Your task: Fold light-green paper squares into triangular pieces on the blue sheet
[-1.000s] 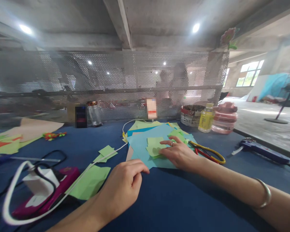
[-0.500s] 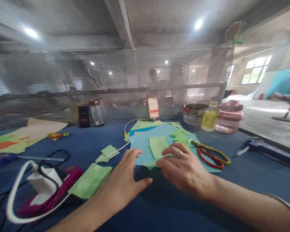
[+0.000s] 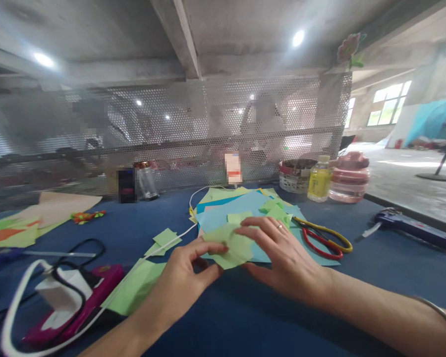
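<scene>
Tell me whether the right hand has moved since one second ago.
Yes: judged against the perforated screen, the right hand has shifted slightly toward the wearer and rightward.

A dark blue worktop point(image 3: 230, 322) carries a stack of coloured paper point(image 3: 241, 204) at its middle. Left of that lie small green squares point(image 3: 167, 239), a larger green sheet point(image 3: 134, 285) and a magenta power strip point(image 3: 106, 281); farther left, a loose paper pile point(image 3: 69, 203). Along the back stand a glass jar point(image 3: 147, 182), a round basket point(image 3: 296, 182), a yellow-labelled bottle point(image 3: 318, 182) and a pink jug point(image 3: 349, 179). A blue glue gun point(image 3: 416, 229) lies at the right.
</scene>
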The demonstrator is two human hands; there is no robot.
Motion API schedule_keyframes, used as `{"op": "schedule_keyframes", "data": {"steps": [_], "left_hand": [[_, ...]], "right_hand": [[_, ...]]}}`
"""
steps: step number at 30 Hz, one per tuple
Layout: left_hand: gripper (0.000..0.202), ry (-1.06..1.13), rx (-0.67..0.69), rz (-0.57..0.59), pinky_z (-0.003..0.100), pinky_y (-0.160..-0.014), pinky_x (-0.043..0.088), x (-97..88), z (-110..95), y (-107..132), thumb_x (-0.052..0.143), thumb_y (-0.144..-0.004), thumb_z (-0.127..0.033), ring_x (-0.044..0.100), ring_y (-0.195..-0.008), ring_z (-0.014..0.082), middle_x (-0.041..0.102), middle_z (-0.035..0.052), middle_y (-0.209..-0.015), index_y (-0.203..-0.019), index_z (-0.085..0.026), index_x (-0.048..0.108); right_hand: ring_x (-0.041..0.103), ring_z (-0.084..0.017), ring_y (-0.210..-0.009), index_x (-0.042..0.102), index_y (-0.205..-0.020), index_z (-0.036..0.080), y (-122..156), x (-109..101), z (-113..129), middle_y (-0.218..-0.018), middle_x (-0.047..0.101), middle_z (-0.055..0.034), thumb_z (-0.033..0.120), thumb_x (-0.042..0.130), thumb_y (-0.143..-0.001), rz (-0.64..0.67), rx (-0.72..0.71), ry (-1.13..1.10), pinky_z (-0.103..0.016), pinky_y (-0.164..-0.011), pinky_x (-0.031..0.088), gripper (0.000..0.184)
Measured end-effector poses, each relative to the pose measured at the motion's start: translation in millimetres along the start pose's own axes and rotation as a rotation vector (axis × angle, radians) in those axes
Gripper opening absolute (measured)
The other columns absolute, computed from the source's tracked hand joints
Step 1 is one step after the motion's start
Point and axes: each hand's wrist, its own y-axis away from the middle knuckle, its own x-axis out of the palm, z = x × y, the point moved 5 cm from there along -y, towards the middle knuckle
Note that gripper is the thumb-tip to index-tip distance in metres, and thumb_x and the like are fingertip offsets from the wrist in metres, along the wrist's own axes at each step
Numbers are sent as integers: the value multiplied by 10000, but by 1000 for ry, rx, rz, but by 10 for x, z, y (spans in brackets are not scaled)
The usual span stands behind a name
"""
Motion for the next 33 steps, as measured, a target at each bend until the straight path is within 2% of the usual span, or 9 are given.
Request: {"op": "schedule_keyframes", "data": {"steps": [4,8,11,14,17,20,28,30,33], "left_hand": [[250,-2,-17,-27,328,-717,562,-37,-37,13,659,-733,-318,678,-764,202,729,41,-956,-941,-198,730],[184,126,-29,46,300,-661,542,16,-23,15,650,-752,-314,650,-707,182,729,26,-841,-866,-193,727],[186,194,-46,108,286,-687,509,56,-34,22,667,-777,-340,625,-735,180,714,28,-838,-864,-188,731],[223,260,-73,139,246,-669,461,76,-68,41,677,-804,-379,580,-734,163,687,27,-821,-881,-177,731],[240,276,-73,86,215,-595,419,56,-96,53,688,-798,-400,516,-657,137,630,11,-723,-820,-163,718],[235,276,-87,6,216,-571,427,31,-76,53,715,-760,-393,523,-619,138,609,3,-677,-795,-161,697],[242,240,-67,-157,223,-587,480,2,-35,49,748,-712,-335,595,-636,145,626,-6,-704,-761,-185,564],[242,239,-63,-166,230,-603,483,1,-49,52,736,-722,-318,610,-665,152,644,2,-742,-817,-191,553],[280,224,-78,-156,242,-612,480,2,-58,52,719,-735,-303,620,-684,161,661,10,-776,-931,-194,552]], "right_hand": [[522,-228,-1133,431,-1200,228,25,52,-164,-1222,541,-102,176,676,-753,-47,200,-271,-388,-912,471,513],[549,-198,-1086,530,-1022,209,5,33,-161,-1176,576,-85,214,688,-789,-37,188,-492,-330,-874,468,282],[589,-165,-878,606,-824,190,0,37,-137,-888,639,-22,276,682,-820,29,208,-581,-296,-816,454,115],[543,-135,-698,601,-724,178,26,72,-151,-708,596,18,318,672,-813,53,356,-617,-256,-685,427,181],[482,-121,-636,564,-680,176,57,114,-165,-649,553,36,345,649,-791,54,528,-617,-240,-614,383,220],[448,-116,-616,535,-648,178,57,140,-153,-617,512,43,356,616,-772,61,589,-635,-239,-596,360,232],[501,-121,-642,504,-700,189,49,147,-142,-667,544,34,304,632,-737,5,622,-729,-242,-627,401,175],[513,-120,-637,507,-803,196,53,154,-138,-657,544,49,284,649,-726,-4,640,-771,-240,-631,412,185],[498,-120,-609,506,-1037,198,67,173,-149,-607,508,80,265,661,-721,7,678,-800,-239,-622,411,359]]}}
